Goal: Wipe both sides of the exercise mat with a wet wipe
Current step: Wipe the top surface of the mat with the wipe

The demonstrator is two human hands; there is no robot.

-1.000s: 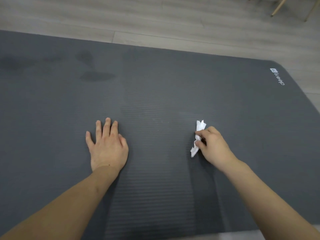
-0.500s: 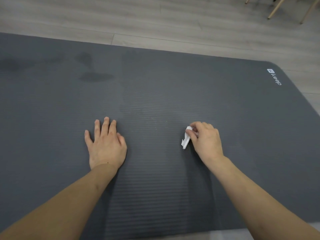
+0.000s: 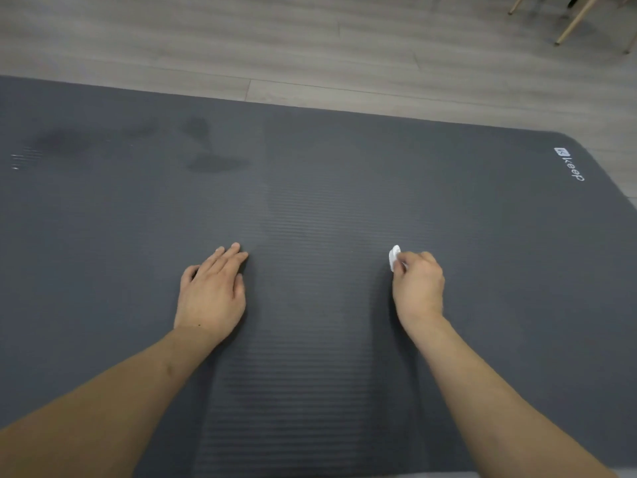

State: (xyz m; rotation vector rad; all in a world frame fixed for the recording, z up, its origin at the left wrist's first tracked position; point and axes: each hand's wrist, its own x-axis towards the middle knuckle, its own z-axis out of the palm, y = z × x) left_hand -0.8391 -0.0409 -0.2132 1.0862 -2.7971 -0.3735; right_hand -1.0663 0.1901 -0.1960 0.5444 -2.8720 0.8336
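A dark grey ribbed exercise mat (image 3: 327, 201) lies flat on the floor and fills most of the view, with a white "keep" logo (image 3: 570, 165) near its far right corner. My right hand (image 3: 418, 288) is closed around a crumpled white wet wipe (image 3: 394, 257), which sticks out past my fingers and touches the mat. My left hand (image 3: 212, 291) rests on the mat to the left, fingers together and pointing up and right, holding nothing. Darker damp patches (image 3: 213, 162) show on the mat's far left part.
Light grey wooden floor (image 3: 344, 56) runs beyond the mat's far edge and to its right. Wooden chair legs (image 3: 575, 19) stand at the top right corner, well away from the mat.
My right hand has bunched the wipe deeper into its fingers, so less of it shows, and shifted slightly left. My left hand has turned, its fingers now closer together and angled right.
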